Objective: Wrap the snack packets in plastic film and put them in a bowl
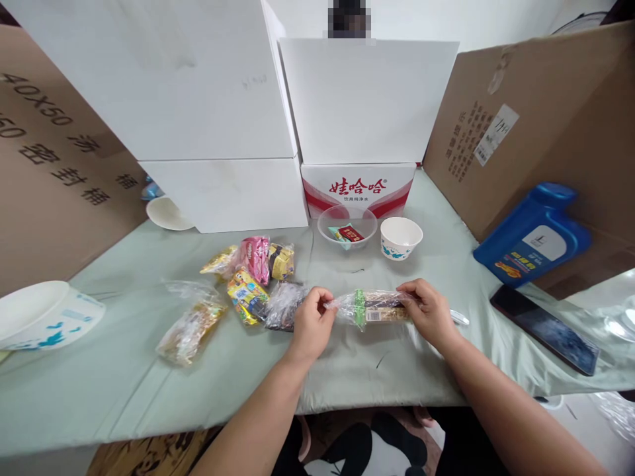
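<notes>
A clear plastic bag [347,303] with a tan, bar-shaped packet [384,313] inside lies stretched sideways between my hands. Around the bag, near its gathered left end, is a bright green strip [360,307]; I cannot tell whether it is a clip or a band. My left hand [312,324] pinches that gathered end between thumb and fingers. At the packet's right end, my right hand [427,312] is closed on the bag. A shiny whitish object [459,318] pokes out beyond my right hand, mostly hidden. Dark wrapped packets [284,304] lie just left of my left hand.
Several snack packets [255,259] and a clear bag of yellowish food [192,329] lie to the left. Behind are a clear bowl [325,235] with wrapped items and a paper bowl [403,233]. A blue bottle [533,235] and a phone [546,330] are at right; boxes surround the table.
</notes>
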A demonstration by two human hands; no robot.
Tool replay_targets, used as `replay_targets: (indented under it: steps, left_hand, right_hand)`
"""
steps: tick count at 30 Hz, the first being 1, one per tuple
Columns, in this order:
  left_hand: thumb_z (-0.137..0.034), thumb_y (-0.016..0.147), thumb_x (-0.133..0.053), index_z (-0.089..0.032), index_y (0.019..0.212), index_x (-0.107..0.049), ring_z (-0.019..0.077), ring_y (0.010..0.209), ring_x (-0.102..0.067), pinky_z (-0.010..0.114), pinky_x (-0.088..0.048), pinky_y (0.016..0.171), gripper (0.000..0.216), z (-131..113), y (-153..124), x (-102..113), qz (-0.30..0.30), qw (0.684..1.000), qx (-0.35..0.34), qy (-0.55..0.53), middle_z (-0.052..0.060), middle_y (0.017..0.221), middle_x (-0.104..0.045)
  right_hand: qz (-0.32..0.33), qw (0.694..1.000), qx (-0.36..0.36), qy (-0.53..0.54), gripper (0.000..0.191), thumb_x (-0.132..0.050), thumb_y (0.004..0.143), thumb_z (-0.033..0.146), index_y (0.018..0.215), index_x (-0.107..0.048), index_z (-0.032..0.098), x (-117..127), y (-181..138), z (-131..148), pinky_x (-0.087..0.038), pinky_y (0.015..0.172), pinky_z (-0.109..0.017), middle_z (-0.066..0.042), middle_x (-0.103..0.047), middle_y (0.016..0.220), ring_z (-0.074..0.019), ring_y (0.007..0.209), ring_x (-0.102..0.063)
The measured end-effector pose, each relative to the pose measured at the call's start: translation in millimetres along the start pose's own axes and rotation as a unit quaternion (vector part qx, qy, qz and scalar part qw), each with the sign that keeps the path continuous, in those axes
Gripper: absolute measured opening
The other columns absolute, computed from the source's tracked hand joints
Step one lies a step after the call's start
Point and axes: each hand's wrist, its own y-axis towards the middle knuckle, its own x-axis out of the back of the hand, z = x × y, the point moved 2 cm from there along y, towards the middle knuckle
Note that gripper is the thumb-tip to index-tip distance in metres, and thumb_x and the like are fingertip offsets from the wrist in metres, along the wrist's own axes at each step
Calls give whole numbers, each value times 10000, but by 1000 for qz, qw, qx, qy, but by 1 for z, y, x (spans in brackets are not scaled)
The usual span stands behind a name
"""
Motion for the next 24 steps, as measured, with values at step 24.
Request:
replay_targets:
  steps: [24]
  left_hand:
    - [-160,879,-456,-202,854,-613,193,792,-626,312,-478,725,165,-4,-1,-2,62,983,-112,128,35,835,-669]
  right_hand:
    - [127,971,-112,-171,272,-608,826,422,664,-506,228,26,9,-27,-389,526,-276,4,-583,658,-160,572,-526]
